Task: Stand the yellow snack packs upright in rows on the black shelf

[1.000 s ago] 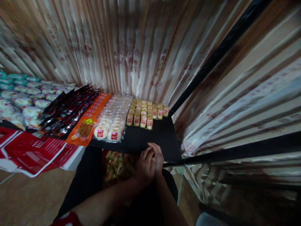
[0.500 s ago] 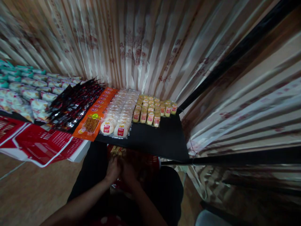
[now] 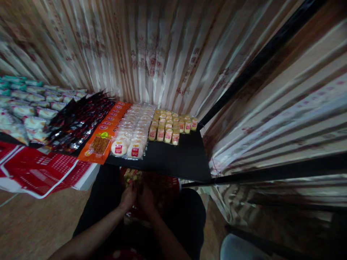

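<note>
My left hand (image 3: 128,197) and my right hand (image 3: 146,199) are close together over my lap, just below the front edge of the black shelf (image 3: 173,159). My left fingers are closed around yellow-gold wrapped snack packets (image 3: 132,175). The right hand is curled against the left one, and in the dim light I cannot make out what its fingers hold. Beneath both hands sits a red basket (image 3: 177,183), mostly in shadow between my knees. Small yellow-wrapped cakes (image 3: 168,135) stand in rows on the shelf above.
Left of the cakes lie clear-wrapped round crackers (image 3: 135,148), an orange snack bag (image 3: 99,144), dark foil packets (image 3: 78,121) and white packets (image 3: 35,124). A red basket with a white handle (image 3: 54,173) is below left. Patterned curtain (image 3: 151,54) hangs behind a black post (image 3: 244,79).
The view has shifted slightly, so the shelf and its goods appear a little further left. My hands stay together over the basket, with the gold packets a little differently angled.
</note>
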The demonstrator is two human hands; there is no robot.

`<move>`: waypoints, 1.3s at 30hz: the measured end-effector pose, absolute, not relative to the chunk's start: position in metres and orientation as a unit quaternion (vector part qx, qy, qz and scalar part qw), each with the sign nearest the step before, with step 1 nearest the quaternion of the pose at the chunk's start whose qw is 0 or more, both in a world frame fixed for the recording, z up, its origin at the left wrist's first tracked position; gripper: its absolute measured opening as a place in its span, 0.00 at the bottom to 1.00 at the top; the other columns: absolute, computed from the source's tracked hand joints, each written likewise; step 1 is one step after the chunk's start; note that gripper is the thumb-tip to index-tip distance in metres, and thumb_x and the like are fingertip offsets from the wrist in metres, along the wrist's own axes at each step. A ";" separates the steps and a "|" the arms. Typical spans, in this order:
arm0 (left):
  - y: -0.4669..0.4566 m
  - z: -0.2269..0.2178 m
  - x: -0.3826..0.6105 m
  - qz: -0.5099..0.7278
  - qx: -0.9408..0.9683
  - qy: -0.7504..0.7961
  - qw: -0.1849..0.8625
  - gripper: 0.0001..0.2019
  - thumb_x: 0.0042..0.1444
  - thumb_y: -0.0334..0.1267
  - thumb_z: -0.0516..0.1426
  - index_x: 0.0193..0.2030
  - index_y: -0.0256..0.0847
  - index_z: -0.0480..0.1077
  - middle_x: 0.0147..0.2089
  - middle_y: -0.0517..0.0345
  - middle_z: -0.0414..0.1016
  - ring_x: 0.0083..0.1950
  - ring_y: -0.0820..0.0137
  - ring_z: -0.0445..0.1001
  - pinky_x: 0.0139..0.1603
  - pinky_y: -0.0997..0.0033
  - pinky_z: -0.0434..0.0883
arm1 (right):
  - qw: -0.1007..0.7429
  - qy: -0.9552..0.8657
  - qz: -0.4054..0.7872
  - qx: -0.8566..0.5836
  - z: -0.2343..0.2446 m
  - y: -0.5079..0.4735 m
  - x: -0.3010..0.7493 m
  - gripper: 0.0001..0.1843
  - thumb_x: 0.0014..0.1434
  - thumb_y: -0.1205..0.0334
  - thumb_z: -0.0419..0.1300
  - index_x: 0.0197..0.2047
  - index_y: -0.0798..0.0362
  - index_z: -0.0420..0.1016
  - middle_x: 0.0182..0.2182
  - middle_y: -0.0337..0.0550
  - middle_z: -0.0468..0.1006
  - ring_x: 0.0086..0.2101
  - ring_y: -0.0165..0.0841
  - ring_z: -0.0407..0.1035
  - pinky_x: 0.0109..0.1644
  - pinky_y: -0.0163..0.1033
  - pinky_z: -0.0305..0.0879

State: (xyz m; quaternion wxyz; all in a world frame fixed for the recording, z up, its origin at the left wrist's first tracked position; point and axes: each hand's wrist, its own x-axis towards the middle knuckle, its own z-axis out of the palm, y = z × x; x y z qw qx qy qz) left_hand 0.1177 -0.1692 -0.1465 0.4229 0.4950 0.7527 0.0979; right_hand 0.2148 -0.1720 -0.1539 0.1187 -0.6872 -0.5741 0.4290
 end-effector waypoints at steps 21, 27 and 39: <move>-0.165 -0.077 0.169 0.374 0.557 0.626 0.397 0.19 0.52 0.35 0.50 0.51 0.37 0.66 0.51 0.48 0.72 0.53 0.64 0.69 0.56 0.60 0.65 | 0.435 -0.489 0.370 -0.659 -0.120 -0.200 0.304 0.19 0.54 0.55 0.54 0.47 0.52 0.69 0.45 0.47 0.76 0.46 0.38 0.70 0.50 0.44 0.67; -0.150 -0.059 0.187 0.375 0.615 0.566 0.400 0.23 0.48 0.31 0.51 0.54 0.38 0.65 0.51 0.50 0.72 0.55 0.65 0.68 0.58 0.60 0.63 | 0.381 -0.653 0.135 -0.641 -0.097 -0.194 0.320 0.19 0.56 0.56 0.56 0.50 0.53 0.69 0.46 0.49 0.75 0.47 0.41 0.67 0.53 0.49 0.63; -0.094 -0.022 0.242 0.379 0.652 0.537 0.379 0.21 0.49 0.31 0.51 0.52 0.39 0.66 0.50 0.51 0.72 0.51 0.67 0.70 0.56 0.64 0.65 | 0.395 -0.646 0.086 -0.647 -0.064 -0.147 0.347 0.19 0.59 0.59 0.52 0.53 0.54 0.64 0.45 0.50 0.73 0.44 0.39 0.67 0.48 0.46 0.66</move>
